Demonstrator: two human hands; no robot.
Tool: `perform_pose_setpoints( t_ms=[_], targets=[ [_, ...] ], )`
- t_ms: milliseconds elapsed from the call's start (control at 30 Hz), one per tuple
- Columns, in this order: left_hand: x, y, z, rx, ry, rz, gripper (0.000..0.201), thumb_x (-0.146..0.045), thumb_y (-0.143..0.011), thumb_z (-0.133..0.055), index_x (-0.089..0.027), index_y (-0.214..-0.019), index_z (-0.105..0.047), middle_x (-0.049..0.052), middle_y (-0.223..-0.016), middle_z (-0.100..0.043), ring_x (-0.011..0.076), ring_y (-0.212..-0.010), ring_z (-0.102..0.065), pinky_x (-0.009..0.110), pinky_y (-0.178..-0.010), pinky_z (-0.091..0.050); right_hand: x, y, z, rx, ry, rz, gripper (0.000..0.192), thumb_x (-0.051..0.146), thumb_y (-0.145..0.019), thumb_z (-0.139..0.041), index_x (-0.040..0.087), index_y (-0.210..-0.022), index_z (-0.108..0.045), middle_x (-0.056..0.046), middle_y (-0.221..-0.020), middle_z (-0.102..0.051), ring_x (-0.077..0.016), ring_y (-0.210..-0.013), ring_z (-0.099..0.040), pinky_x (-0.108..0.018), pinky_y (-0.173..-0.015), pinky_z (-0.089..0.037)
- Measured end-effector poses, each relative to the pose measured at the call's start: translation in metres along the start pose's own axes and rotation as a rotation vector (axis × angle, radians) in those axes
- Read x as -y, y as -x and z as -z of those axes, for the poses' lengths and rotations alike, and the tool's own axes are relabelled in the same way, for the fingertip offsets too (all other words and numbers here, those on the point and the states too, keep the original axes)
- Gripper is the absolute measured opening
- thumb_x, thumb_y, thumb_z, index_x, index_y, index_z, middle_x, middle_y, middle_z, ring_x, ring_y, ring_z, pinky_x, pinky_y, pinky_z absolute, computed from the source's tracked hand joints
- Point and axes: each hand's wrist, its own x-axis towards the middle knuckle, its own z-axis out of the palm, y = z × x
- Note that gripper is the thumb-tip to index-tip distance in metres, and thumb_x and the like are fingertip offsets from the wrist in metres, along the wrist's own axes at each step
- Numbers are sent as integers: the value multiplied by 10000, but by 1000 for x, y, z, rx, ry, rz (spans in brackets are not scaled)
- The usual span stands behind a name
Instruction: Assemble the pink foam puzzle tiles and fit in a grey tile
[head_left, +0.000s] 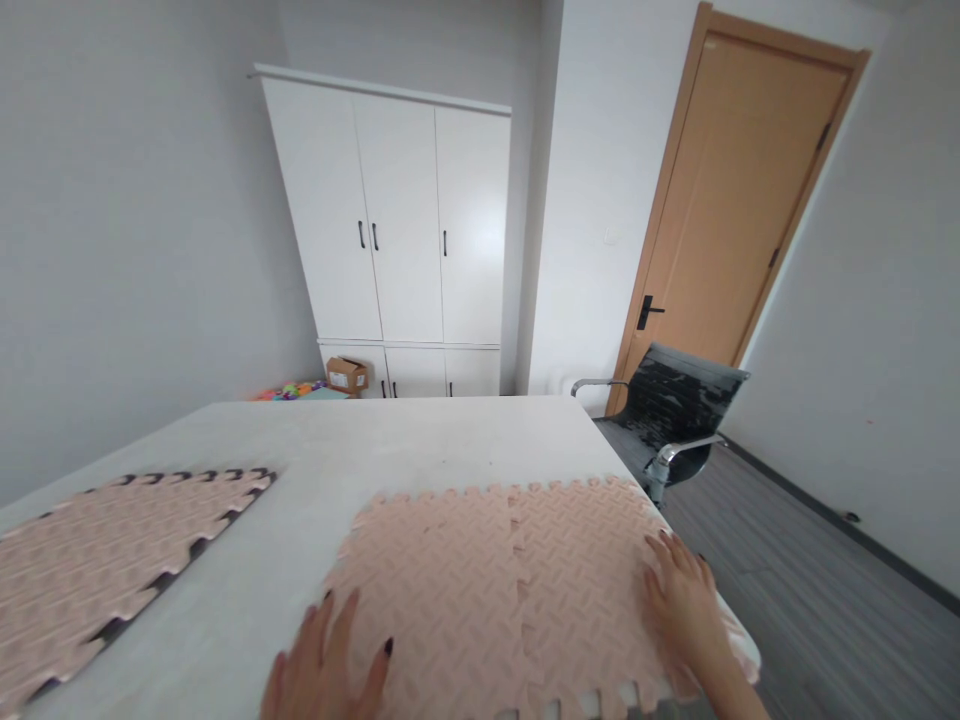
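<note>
Two pink foam mat tiles lie side by side in front of me, joined along a toothed seam: a left tile (pixel 435 580) and a right tile (pixel 585 570). My left hand (pixel 322 660) is at the left tile's near left edge, fingers spread, partly cut off by the bottom of the view. On the right tile's outer edge rests my right hand (pixel 679 595), its fingers stretched out over the foam. Neither hand grips anything that I can see. The right tile's near right corner reaches the table's edge beside my right wrist.
More pink foam matting (pixel 112 560) lies on the left of the white table (pixel 420 430), its toothed edge slightly raised. A black chair (pixel 675 410) stands off the table's right side. Behind are a cardboard box (pixel 347 374), a white cabinet (pixel 405 220) and a wooden door (pixel 742 190).
</note>
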Motion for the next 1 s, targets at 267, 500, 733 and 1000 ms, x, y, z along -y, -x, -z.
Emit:
perform_pose_setpoints(
  t_ms=[267,500,733,1000],
  targets=[
    [-134,13,-21,-89,-16,-741,455,-335,-890,-367,-152,-1273,-532,21,-1350,-463,178,-1146,-560,346,-824,-555,135,25,41,710,-498,566,564,192,-847,-381,220,-1410,-400,-52,-1435,-360,-160,-1363,-293,-435,-1169,-148],
    [-131,8,-11,498,278,-555,520,-404,-926,-298,-152,-1348,-467,63,-1389,-400,269,-1266,-436,480,-1020,-456,123,-7,34,605,-679,532,484,173,-837,-369,181,-1284,-555,-63,-1319,-504,-139,-1235,-460,-311,-1091,-330],
    [-152,2,25,601,452,-280,468,-282,-892,-320,-161,-1298,-518,52,-1382,-467,241,-1300,-406,496,-1122,-303,147,-30,19,551,-355,644,389,178,-841,-379,199,-1122,-647,-26,-1230,-575,-118,-1171,-505,-241,-1049,-345],
    [-146,18,43,510,634,-198,443,-399,-879,-459,-286,-1307,-455,-19,-1404,-442,156,-1323,-339,405,-1174,-151,164,-37,-22,577,-181,599,614,362,-941,-211,34,-1458,-248,-134,-1495,-188,-262,-1397,-187,-531,-1113,-183]
  ],
)
